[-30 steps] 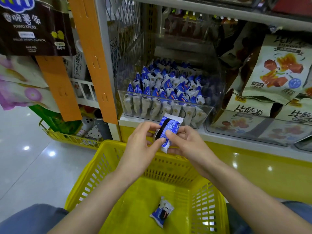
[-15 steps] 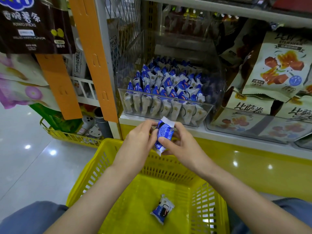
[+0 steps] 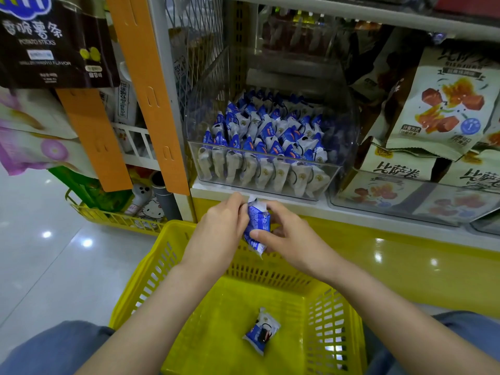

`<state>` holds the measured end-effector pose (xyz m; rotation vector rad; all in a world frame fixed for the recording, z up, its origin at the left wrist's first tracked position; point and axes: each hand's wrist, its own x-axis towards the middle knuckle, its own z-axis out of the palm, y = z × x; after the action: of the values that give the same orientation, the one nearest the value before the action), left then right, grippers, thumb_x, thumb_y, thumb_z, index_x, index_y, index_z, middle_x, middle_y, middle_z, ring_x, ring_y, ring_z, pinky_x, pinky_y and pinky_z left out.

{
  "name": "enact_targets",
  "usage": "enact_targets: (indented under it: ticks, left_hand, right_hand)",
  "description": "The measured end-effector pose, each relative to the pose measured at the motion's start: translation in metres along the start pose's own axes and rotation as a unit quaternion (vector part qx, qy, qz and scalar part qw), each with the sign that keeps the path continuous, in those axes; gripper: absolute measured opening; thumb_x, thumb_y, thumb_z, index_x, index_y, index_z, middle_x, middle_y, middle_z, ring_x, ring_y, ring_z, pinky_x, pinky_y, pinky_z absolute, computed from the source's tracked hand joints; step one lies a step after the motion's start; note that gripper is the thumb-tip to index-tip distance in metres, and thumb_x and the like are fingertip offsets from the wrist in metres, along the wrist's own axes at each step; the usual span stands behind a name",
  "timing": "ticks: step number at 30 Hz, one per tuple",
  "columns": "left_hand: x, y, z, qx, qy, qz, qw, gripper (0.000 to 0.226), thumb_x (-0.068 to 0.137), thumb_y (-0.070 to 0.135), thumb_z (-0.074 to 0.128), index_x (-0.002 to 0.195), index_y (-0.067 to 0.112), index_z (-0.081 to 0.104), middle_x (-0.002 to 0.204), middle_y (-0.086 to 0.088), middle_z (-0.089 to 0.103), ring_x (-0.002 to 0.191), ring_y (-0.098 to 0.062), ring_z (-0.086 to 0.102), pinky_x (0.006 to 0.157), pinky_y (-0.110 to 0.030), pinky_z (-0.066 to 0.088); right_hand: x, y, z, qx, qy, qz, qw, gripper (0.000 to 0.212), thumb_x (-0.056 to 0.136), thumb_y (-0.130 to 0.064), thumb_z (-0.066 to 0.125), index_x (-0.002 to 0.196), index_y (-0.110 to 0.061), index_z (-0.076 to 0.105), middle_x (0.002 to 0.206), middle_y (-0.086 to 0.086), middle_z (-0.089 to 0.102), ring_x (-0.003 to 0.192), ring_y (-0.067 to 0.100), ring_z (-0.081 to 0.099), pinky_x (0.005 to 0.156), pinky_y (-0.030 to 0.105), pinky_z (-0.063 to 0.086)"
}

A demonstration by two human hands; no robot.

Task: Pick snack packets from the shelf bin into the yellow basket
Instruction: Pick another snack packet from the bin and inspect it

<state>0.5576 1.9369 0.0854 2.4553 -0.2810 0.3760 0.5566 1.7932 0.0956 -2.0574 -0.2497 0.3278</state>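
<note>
**Left hand** (image 3: 219,226): fingers are curled onto the upper left edge of one snack packet (image 3: 258,221), which is pinched there.

**Right hand** (image 3: 288,235): the thumb is laid across the packet's lower front and the fingers are curled behind it. The packet is thus held by both hands at once, above the far rim of the yellow basket (image 3: 151,269) and just below the edge of the shelf (image 3: 311,205).

**Held packet:** small blue and white film wrapper with a crimped seal at top and bottom. It is judged very light, soft-walled and crinkly. The film is glossy, so a loose pinch may slip. The contents cannot be seen and are best assumed crushable, so hard squeezing is to be avoided. A hold is best taken on a crimped end seal, or across the two flat faces between thumb and fingertips.

**Packet in basket** (image 3: 261,332): one of the same kind, lying flat on the basket floor.

**Shelf bin** (image 3: 334,171): clear plastic, set on the shelf and filled with matching packets (image 3: 270,131) stood in close rows, the front row pressed against the wall. A single packet is best drawn out by its top seal, which stands free of its neighbours.

**Progress:** judged early, with one packet in the basket and one in hand.
</note>
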Motion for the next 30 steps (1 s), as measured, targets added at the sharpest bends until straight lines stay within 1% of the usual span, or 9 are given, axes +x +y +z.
enact_targets:
  ticks: [3, 7, 10, 12, 15, 19, 25, 28, 30]
  left_hand:
    - [0.0, 0.0, 0.004, -0.069, -0.018, -0.032, 0.997, 0.014, 0.094, 0.02, 0.048, 0.1, 0.016, 0.06, 0.089, 0.001, 0.064, 0.079, -0.014, 0.058, 0.069, -0.03, 0.047]
    - [0.0, 0.005, 0.005, -0.137, -0.072, -0.035, 0.987, 0.039, 0.086, 0.005, 0.052, 0.122, 0.019, 0.058, 0.108, 0.007, 0.061, 0.09, -0.002, 0.055, 0.074, -0.008, 0.043]
    - [0.003, 0.008, 0.001, -0.194, -0.102, -0.062, 0.974, 0.044, 0.084, -0.003, 0.049, 0.122, 0.018, 0.057, 0.108, 0.007, 0.064, 0.095, -0.005, 0.06, 0.08, -0.011, 0.047]
    - [0.004, 0.012, -0.003, -0.321, -0.133, -0.115, 0.931, 0.04, 0.087, -0.005, 0.046, 0.117, 0.019, 0.057, 0.11, 0.003, 0.065, 0.102, -0.008, 0.061, 0.09, -0.022, 0.048]
    - [0.005, 0.023, -0.005, -0.455, -0.157, -0.151, 0.864, 0.023, 0.092, 0.008, 0.048, 0.106, 0.022, 0.059, 0.097, 0.006, 0.067, 0.087, -0.001, 0.062, 0.082, -0.022, 0.049]
    - [0.004, 0.027, -0.001, -0.451, -0.083, -0.162, 0.874, 0.016, 0.091, 0.007, 0.053, 0.094, 0.022, 0.057, 0.08, 0.005, 0.064, 0.064, 0.004, 0.059, 0.059, -0.014, 0.048]
    - [0.005, 0.021, -0.014, -0.48, -0.046, -0.232, 0.845, 0.013, 0.092, 0.019, 0.053, 0.102, 0.016, 0.059, 0.092, -0.005, 0.07, 0.074, -0.005, 0.066, 0.062, -0.02, 0.053]
    - [0.007, 0.023, -0.023, -0.466, -0.044, -0.214, 0.857, 0.014, 0.09, 0.02, 0.055, 0.1, 0.018, 0.065, 0.095, -0.012, 0.071, 0.086, -0.02, 0.066, 0.078, -0.035, 0.053]
    - [0.011, 0.024, -0.025, -0.454, -0.028, -0.202, 0.867, 0.01, 0.09, 0.018, 0.057, 0.091, 0.021, 0.066, 0.084, -0.014, 0.07, 0.073, -0.015, 0.063, 0.07, -0.028, 0.051]
  right_hand:
    - [0.001, 0.003, 0.001, 0.065, 0.02, 0.026, 0.997, 0.034, 0.088, -0.016, 0.061, 0.119, -0.016, 0.048, 0.108, 0.006, 0.063, 0.081, 0.024, 0.066, 0.068, 0.035, 0.056]
    - [0.005, 0.003, -0.004, 0.194, 0.052, 0.074, 0.977, 0.033, 0.089, -0.013, 0.059, 0.119, -0.014, 0.047, 0.102, 0.006, 0.064, 0.071, 0.005, 0.066, 0.063, 0.025, 0.057]
    - [0.003, 0.002, -0.003, 0.209, 0.068, 0.088, 0.972, 0.041, 0.087, -0.015, 0.062, 0.123, -0.011, 0.044, 0.097, 0.002, 0.061, 0.06, 0.003, 0.064, 0.062, 0.026, 0.058]
    - [0.001, 0.001, -0.004, 0.142, 0.105, 0.08, 0.981, 0.049, 0.083, -0.023, 0.067, 0.125, -0.016, 0.043, 0.095, -0.006, 0.059, 0.063, 0.008, 0.064, 0.063, 0.031, 0.058]
    - [-0.003, 0.004, -0.008, -0.1, 0.171, -0.009, 0.98, 0.062, 0.074, -0.041, 0.07, 0.126, -0.023, 0.04, 0.105, -0.012, 0.05, 0.07, 0.008, 0.054, 0.063, 0.025, 0.048]
    - [-0.009, -0.003, -0.003, -0.181, 0.157, -0.08, 0.968, 0.069, 0.065, -0.051, 0.064, 0.126, -0.028, 0.042, 0.103, -0.013, 0.039, 0.064, 0.001, 0.045, 0.059, 0.022, 0.042]
    - [-0.009, -0.016, -0.024, -0.054, 0.104, -0.058, 0.991, 0.028, 0.084, -0.026, 0.065, 0.097, -0.047, 0.053, 0.095, -0.013, 0.048, 0.071, -0.007, 0.052, 0.066, 0.006, 0.041]
    - [-0.012, -0.024, -0.03, 0.037, 0.083, -0.038, 0.995, 0.023, 0.087, -0.017, 0.061, 0.099, -0.037, 0.057, 0.097, -0.008, 0.061, 0.082, 0.0, 0.057, 0.072, 0.014, 0.047]
    - [-0.014, -0.029, -0.028, 0.091, 0.055, -0.023, 0.994, 0.023, 0.087, -0.012, 0.061, 0.103, -0.028, 0.057, 0.095, 0.001, 0.066, 0.087, 0.01, 0.059, 0.076, 0.02, 0.048]
